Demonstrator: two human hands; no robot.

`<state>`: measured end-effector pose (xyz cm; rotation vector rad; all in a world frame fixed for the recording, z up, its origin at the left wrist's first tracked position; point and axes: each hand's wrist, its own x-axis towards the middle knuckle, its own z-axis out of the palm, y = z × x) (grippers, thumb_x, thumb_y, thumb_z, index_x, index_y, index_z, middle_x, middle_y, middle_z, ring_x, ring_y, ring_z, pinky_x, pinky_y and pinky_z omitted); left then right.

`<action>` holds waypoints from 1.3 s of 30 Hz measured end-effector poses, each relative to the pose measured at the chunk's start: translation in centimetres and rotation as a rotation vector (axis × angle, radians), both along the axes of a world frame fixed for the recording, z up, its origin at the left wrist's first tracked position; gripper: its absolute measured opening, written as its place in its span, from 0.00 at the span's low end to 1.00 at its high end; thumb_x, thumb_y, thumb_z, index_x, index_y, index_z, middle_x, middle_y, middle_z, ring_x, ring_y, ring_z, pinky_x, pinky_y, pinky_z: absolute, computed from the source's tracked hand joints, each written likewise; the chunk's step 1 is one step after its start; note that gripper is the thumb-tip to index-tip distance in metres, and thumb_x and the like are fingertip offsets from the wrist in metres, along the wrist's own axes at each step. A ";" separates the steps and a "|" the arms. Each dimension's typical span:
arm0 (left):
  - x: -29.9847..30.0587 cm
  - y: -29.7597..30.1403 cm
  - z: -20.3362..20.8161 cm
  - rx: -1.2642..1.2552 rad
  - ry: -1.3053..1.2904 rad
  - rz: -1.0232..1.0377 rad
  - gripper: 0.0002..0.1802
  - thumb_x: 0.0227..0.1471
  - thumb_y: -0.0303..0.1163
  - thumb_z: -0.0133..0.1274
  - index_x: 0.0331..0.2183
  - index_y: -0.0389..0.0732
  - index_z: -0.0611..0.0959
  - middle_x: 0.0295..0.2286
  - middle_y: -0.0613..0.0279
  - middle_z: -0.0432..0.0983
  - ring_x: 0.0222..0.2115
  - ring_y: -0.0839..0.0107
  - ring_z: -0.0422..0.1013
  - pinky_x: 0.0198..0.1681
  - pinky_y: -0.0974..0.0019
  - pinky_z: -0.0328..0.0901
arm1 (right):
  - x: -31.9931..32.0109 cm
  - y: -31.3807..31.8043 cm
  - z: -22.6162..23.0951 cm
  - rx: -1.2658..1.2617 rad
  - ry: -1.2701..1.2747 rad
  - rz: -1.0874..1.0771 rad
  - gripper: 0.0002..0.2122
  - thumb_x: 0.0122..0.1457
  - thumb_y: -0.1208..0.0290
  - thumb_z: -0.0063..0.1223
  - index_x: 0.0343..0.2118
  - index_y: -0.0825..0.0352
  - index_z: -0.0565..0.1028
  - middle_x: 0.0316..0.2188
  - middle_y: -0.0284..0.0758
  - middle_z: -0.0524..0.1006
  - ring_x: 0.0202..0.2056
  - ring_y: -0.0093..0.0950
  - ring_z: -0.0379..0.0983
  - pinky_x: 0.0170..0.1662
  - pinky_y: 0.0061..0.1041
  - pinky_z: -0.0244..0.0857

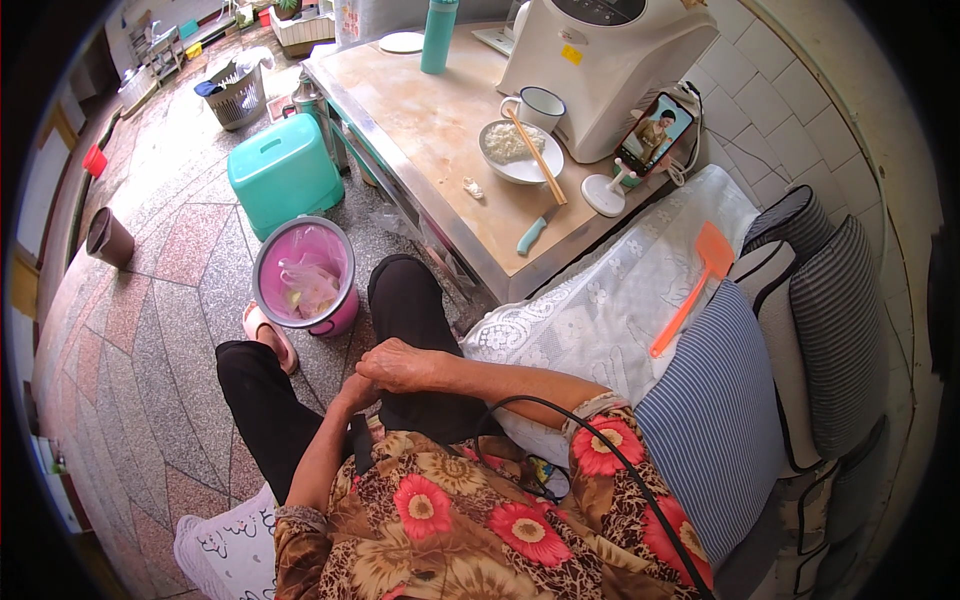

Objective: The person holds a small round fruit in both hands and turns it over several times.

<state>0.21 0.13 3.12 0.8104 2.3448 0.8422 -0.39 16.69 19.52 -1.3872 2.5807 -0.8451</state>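
Note:
Over my lap my two hands are together, touching. My right hand (402, 366) is closed, its fingers curled over the front of my left hand (356, 393). The left hand's fingers are mostly hidden under the right, and no object shows between them. Just beyond my knees stands a pink bin (335, 318) with a grey rim and a plastic bag with scraps inside. On the table (410, 130) a white bowl of rice (512, 150) has chopsticks (538, 160) laid across it. A knife with a teal handle (532, 236) lies near the table's front edge.
A phone on a stand (655, 133) leans by a large white appliance (600, 70). An enamel mug (540, 106) and teal bottle (438, 38) stand on the table. An orange fly swatter (690, 285) lies on lace cloth beside striped cushions (715, 420). A teal stool (283, 172) stands left.

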 end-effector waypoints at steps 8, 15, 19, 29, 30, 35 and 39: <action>0.0 0.4 1.0 0.032 -0.013 0.011 0.19 0.37 0.22 0.48 0.38 0.38 0.73 0.39 0.53 0.70 0.44 0.61 0.63 0.46 0.65 0.56 | -0.1 0.0 -0.3 0.021 -0.001 -0.001 0.07 0.33 0.75 0.50 0.19 0.71 0.71 0.19 0.45 0.72 0.26 0.43 0.70 0.26 0.36 0.63; 0.1 0.1 0.8 0.049 -0.034 0.024 0.19 0.37 0.22 0.47 0.38 0.38 0.73 0.39 0.53 0.70 0.44 0.62 0.63 0.46 0.65 0.56 | 0.0 -0.2 -0.1 0.012 -0.002 0.004 0.07 0.33 0.76 0.49 0.19 0.71 0.71 0.18 0.45 0.72 0.26 0.43 0.70 0.26 0.37 0.63; 0.0 0.3 1.2 0.049 -0.050 0.018 0.19 0.37 0.21 0.47 0.38 0.37 0.73 0.38 0.53 0.70 0.44 0.61 0.63 0.46 0.65 0.56 | 0.0 -0.1 -0.3 -0.005 -0.004 0.005 0.06 0.33 0.76 0.48 0.18 0.71 0.71 0.18 0.45 0.72 0.25 0.43 0.70 0.26 0.37 0.63; 0.1 0.0 0.7 0.029 -0.023 0.026 0.19 0.38 0.22 0.46 0.38 0.38 0.73 0.39 0.51 0.69 0.44 0.60 0.63 0.46 0.64 0.56 | 0.0 -0.2 -0.1 -0.005 -0.008 0.014 0.07 0.34 0.76 0.48 0.19 0.71 0.70 0.19 0.45 0.71 0.26 0.43 0.70 0.26 0.37 0.63; 0.0 0.1 0.9 0.024 -0.025 0.020 0.19 0.38 0.22 0.46 0.38 0.38 0.73 0.39 0.51 0.69 0.44 0.60 0.63 0.46 0.64 0.56 | 0.0 -0.1 -0.1 -0.007 -0.009 0.009 0.07 0.34 0.76 0.48 0.19 0.71 0.70 0.19 0.45 0.71 0.26 0.43 0.70 0.26 0.37 0.63; 0.0 0.0 1.0 0.024 -0.024 0.017 0.19 0.38 0.23 0.47 0.38 0.38 0.73 0.39 0.51 0.69 0.44 0.60 0.63 0.46 0.63 0.56 | 0.0 -0.1 0.1 -0.009 -0.002 -0.001 0.06 0.33 0.76 0.48 0.19 0.71 0.70 0.19 0.45 0.71 0.26 0.43 0.70 0.26 0.37 0.63; 0.0 0.3 1.4 0.005 -0.055 0.023 0.19 0.38 0.23 0.47 0.39 0.38 0.73 0.39 0.51 0.69 0.44 0.60 0.63 0.47 0.64 0.56 | 0.0 0.0 0.1 -0.011 -0.001 -0.001 0.07 0.32 0.76 0.48 0.18 0.71 0.71 0.19 0.45 0.71 0.26 0.43 0.70 0.26 0.37 0.63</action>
